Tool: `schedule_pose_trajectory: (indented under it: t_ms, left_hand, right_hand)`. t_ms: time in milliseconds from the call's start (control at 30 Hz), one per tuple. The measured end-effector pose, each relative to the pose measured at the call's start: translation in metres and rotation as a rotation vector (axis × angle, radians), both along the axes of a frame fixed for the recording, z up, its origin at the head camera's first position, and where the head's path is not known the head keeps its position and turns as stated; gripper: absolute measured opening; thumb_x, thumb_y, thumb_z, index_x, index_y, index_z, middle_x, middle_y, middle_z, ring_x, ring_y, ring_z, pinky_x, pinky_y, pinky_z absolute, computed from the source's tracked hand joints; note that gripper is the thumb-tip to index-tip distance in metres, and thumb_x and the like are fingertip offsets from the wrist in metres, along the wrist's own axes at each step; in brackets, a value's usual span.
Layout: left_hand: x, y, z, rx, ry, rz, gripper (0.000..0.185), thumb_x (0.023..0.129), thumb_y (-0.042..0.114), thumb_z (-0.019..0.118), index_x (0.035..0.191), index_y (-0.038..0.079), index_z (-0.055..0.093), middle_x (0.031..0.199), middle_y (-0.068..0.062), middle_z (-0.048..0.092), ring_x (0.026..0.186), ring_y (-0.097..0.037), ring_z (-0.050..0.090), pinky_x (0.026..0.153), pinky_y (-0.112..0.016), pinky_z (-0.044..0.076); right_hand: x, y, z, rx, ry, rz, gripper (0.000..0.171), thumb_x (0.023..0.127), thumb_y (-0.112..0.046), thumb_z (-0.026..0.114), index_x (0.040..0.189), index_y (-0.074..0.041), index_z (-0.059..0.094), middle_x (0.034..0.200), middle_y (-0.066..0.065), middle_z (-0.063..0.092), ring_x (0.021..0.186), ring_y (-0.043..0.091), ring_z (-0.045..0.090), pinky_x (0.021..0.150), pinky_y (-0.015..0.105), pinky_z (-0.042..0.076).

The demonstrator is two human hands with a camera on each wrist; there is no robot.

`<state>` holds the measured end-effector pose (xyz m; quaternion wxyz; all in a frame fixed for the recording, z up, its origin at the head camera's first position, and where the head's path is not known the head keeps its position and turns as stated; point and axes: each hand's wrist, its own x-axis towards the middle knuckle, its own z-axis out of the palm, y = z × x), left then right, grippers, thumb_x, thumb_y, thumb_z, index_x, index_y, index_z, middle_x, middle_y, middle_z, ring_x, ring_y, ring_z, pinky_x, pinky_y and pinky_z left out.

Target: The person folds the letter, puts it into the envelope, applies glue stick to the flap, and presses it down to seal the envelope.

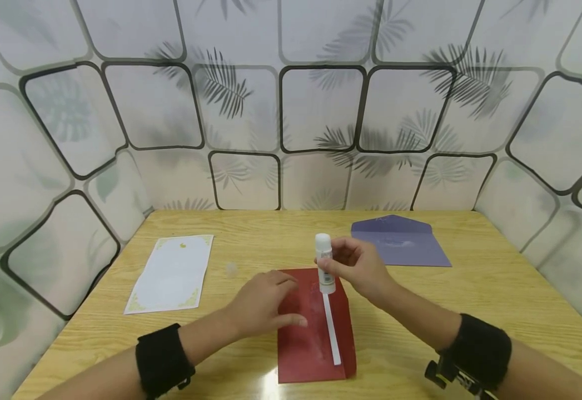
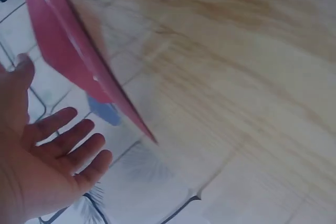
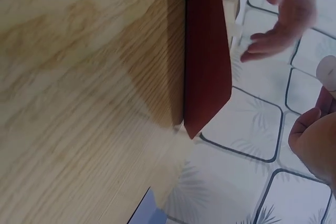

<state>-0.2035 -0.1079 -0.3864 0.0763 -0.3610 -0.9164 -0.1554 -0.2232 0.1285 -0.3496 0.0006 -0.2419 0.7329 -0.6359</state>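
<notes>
A red envelope (image 1: 298, 355) lies on the table with its flap (image 1: 346, 333) folded out to the right. Along the flap side runs a white strip (image 1: 332, 336). My right hand (image 1: 366, 269) pinches a white glue stick (image 1: 326, 280) between thumb and fingers, upright over the strip's far end. A white cap shows at the stick's top. My left hand (image 1: 265, 303) hovers over the envelope's left part, fingers loosely bent and holding nothing. In the left wrist view that hand (image 2: 52, 161) is apart from the red envelope (image 2: 63, 51). The right wrist view shows the flap (image 3: 207, 61) raised.
A white sheet with gold corner patterns (image 1: 170, 278) lies at the left. A purple envelope (image 1: 411, 250), its flap unfolded, lies at the back right. A small translucent piece (image 1: 231, 269) sits between sheet and red envelope. A patterned cloth wall (image 1: 245, 111) stands behind the table.
</notes>
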Motion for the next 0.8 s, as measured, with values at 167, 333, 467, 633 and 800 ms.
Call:
schedule_pose_trajectory:
  t_ms: [167, 333, 467, 633, 800]
  left_hand:
    - [-0.006, -0.007, -0.012, -0.336, -0.01, -0.038, 0.082, 0.092, 0.068, 0.053, 0.142, 0.003, 0.053, 0.151, -0.013, 0.049, 0.141, -0.031, 0.044, 0.113, -0.049, 0.039]
    - [-0.009, -0.01, -0.017, -0.433, -0.02, -0.054, 0.087, 0.093, 0.07, 0.048, 0.151, 0.004, 0.042, 0.159, -0.014, 0.037, 0.147, -0.03, 0.035, 0.117, -0.05, 0.034]
    - [-0.01, -0.012, -0.019, -0.46, -0.029, -0.074, 0.086, 0.094, 0.069, 0.046, 0.152, 0.005, 0.039, 0.159, -0.012, 0.037, 0.148, -0.028, 0.034, 0.117, -0.05, 0.033]
    - [-0.009, -0.014, -0.02, -0.476, -0.055, -0.081, 0.085, 0.095, 0.068, 0.045, 0.154, 0.007, 0.037, 0.16, -0.011, 0.035, 0.149, -0.027, 0.033, 0.117, -0.049, 0.033]
    - [-0.009, -0.015, -0.023, -0.487, -0.045, -0.088, 0.084, 0.097, 0.067, 0.044, 0.155, 0.006, 0.035, 0.161, -0.011, 0.033, 0.149, -0.028, 0.031, 0.118, -0.049, 0.033]
  right_hand:
    - [-0.01, 0.006, -0.004, 0.084, 0.036, -0.029, 0.031, 0.094, -0.008, 0.068, 0.12, 0.01, 0.064, 0.095, 0.004, 0.071, 0.081, 0.01, 0.068, 0.069, 0.028, 0.056]
    - [-0.02, 0.012, -0.009, 0.23, 0.094, -0.016, 0.031, 0.102, -0.012, 0.057, 0.127, 0.004, 0.064, 0.091, 0.013, 0.066, 0.07, 0.013, 0.061, 0.059, 0.027, 0.051]
    - [-0.027, 0.014, -0.013, 0.472, 0.166, -0.054, 0.031, 0.103, -0.018, 0.055, 0.128, -0.004, 0.067, 0.099, 0.009, 0.067, 0.074, 0.017, 0.057, 0.061, 0.027, 0.048]
    - [-0.038, 0.012, -0.016, 0.664, 0.246, -0.051, 0.024, 0.095, -0.021, 0.066, 0.113, -0.007, 0.075, 0.101, 0.004, 0.07, 0.084, 0.013, 0.058, 0.069, 0.029, 0.048]
    - [-0.045, 0.006, -0.016, 0.73, 0.244, -0.066, 0.016, 0.085, -0.025, 0.078, 0.096, -0.013, 0.073, 0.086, -0.003, 0.069, 0.07, 0.009, 0.057, 0.061, 0.027, 0.048]
